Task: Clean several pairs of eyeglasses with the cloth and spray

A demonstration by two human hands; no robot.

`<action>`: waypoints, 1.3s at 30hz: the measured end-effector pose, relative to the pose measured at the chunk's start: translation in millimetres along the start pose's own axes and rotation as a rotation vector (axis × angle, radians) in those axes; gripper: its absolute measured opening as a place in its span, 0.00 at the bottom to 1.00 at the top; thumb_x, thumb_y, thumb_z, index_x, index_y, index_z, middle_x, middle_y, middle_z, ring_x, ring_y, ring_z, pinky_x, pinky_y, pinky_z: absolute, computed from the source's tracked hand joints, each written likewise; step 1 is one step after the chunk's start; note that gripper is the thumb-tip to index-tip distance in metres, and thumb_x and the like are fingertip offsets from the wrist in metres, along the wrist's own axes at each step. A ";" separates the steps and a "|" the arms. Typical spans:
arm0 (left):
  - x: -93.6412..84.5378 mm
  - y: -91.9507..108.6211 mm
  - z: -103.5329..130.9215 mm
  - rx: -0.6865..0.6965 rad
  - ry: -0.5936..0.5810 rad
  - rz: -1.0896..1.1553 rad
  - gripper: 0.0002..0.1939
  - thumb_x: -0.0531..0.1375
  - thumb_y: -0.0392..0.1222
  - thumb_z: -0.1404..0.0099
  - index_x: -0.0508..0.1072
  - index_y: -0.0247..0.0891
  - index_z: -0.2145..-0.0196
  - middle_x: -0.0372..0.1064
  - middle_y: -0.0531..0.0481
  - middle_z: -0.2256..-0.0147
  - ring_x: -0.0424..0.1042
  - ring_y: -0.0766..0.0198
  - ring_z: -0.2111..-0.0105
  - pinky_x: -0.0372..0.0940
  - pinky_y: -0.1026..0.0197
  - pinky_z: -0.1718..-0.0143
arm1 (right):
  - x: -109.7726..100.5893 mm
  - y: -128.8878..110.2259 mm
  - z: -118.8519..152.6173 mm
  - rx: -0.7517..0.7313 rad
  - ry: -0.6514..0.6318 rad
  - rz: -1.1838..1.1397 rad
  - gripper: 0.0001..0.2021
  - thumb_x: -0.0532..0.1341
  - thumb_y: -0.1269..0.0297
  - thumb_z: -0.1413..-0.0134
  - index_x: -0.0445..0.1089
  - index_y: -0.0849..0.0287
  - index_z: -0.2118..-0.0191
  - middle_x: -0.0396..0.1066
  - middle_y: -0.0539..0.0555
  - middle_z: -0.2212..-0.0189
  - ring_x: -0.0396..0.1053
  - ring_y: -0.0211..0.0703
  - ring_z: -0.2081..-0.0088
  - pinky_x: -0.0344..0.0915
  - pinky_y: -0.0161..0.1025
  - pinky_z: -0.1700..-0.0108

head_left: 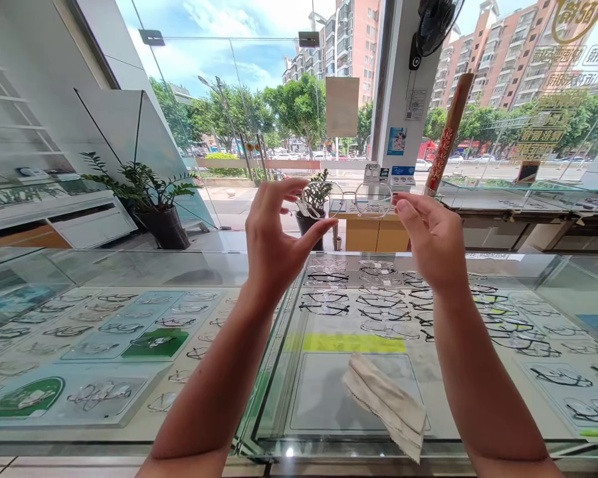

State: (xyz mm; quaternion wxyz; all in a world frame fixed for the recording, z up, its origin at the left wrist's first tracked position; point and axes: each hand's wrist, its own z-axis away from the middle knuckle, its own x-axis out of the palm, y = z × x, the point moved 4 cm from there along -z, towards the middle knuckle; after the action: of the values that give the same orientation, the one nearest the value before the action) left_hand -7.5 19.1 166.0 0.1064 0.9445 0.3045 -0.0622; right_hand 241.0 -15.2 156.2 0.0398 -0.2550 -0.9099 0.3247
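Note:
A pair of eyeglasses point(349, 193) with thin, clear-looking round rims is held up in front of me, level with the window. My left hand point(274, 229) is at its left side, with the curled index finger by the left rim and the thumb stretched below the left lens. On the other side, my right hand point(436, 242) pinches the right edge of the frame between thumb and fingers. Below, a crumpled beige cloth point(386, 401) lies on the glass counter top point(323, 392), its corner reaching the front edge. Whether the temples are unfolded is hard to see.
Rows of eyeglasses point(381, 302) rest inside the glass display case. More frames sit in the left case, some on green pads point(155, 342). Potted plants point(162, 226) stand beyond the counter. A further display cabinet point(528, 199) stands by the window.

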 end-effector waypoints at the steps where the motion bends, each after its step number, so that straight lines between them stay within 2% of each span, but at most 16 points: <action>1: 0.4 0.4 0.2 0.004 0.003 0.005 0.31 0.70 0.65 0.35 0.72 0.46 0.43 0.76 0.43 0.48 0.76 0.52 0.50 0.74 0.52 0.53 | -0.3 1.6 -0.2 0.002 0.012 0.005 0.16 0.64 0.49 0.32 0.81 0.53 0.50 0.83 0.59 0.50 0.80 0.52 0.48 0.75 0.53 0.47; 7: 4.3 0.4 1.5 -0.015 -0.001 0.020 0.33 0.71 0.67 0.37 0.72 0.46 0.43 0.76 0.44 0.48 0.77 0.52 0.51 0.74 0.51 0.53 | -5.4 3.6 -1.7 -0.028 0.077 0.046 0.14 0.65 0.51 0.32 0.82 0.54 0.53 0.85 0.58 0.55 0.81 0.53 0.53 0.76 0.54 0.48; 10: 7.5 -5.0 2.1 -0.079 -0.018 0.043 0.32 0.72 0.65 0.37 0.72 0.46 0.43 0.77 0.44 0.48 0.78 0.54 0.53 0.74 0.53 0.55 | -4.9 0.2 -1.3 -0.035 0.011 0.092 0.13 0.66 0.54 0.34 0.80 0.53 0.49 0.84 0.58 0.52 0.81 0.54 0.51 0.75 0.55 0.48; 13: 13.9 -15.2 3.6 -0.171 -0.074 0.099 0.31 0.73 0.62 0.37 0.73 0.45 0.44 0.79 0.45 0.51 0.79 0.57 0.56 0.74 0.56 0.59 | -1.5 -3.3 1.2 -0.036 -0.080 0.209 0.20 0.69 0.54 0.38 0.76 0.52 0.43 0.81 0.58 0.47 0.79 0.57 0.49 0.75 0.58 0.48; 16: 20.7 -23.0 6.0 -0.239 -0.122 0.151 0.30 0.73 0.60 0.37 0.74 0.45 0.44 0.79 0.46 0.53 0.79 0.58 0.57 0.73 0.59 0.64 | 0.8 -4.6 3.6 -0.044 -0.099 0.329 0.26 0.70 0.50 0.40 0.73 0.51 0.39 0.80 0.59 0.46 0.79 0.57 0.54 0.75 0.59 0.51; 18: 23.3 -23.3 7.4 -0.246 -0.126 0.156 0.30 0.74 0.59 0.38 0.74 0.45 0.44 0.79 0.46 0.53 0.79 0.58 0.57 0.73 0.60 0.64 | 1.6 -4.0 4.2 -0.054 -0.099 0.365 0.27 0.71 0.49 0.40 0.73 0.51 0.39 0.80 0.59 0.47 0.79 0.55 0.57 0.75 0.59 0.54; 26: 29.9 -11.4 13.1 -0.113 -0.022 0.064 0.31 0.72 0.59 0.35 0.72 0.45 0.41 0.74 0.42 0.45 0.76 0.55 0.51 0.75 0.55 0.58 | 2.3 -0.7 3.0 -0.073 -0.083 0.427 0.25 0.72 0.50 0.40 0.73 0.51 0.41 0.81 0.59 0.47 0.79 0.56 0.58 0.75 0.58 0.55; 31: 41.8 -15.5 20.0 -0.105 0.063 0.104 0.32 0.72 0.59 0.35 0.72 0.45 0.39 0.69 0.41 0.44 0.75 0.54 0.48 0.75 0.55 0.58 | 8.3 3.6 2.3 -0.099 -0.054 0.472 0.23 0.71 0.52 0.38 0.72 0.52 0.41 0.81 0.60 0.47 0.79 0.56 0.58 0.74 0.60 0.52; 39: 60.6 -26.7 32.7 -0.135 0.098 0.116 0.35 0.72 0.60 0.35 0.69 0.42 0.37 0.71 0.40 0.44 0.74 0.52 0.46 0.75 0.53 0.55 | 14.7 21.9 -1.5 -0.040 -0.072 0.514 0.25 0.72 0.52 0.39 0.73 0.55 0.40 0.83 0.62 0.47 0.81 0.60 0.56 0.74 0.62 0.50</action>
State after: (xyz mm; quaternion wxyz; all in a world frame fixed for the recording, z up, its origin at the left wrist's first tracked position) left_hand 24.0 66.4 118.9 0.1583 0.9532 0.2575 0.0109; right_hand 238.2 7.3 142.6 -0.0817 -0.4669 -0.8223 0.3149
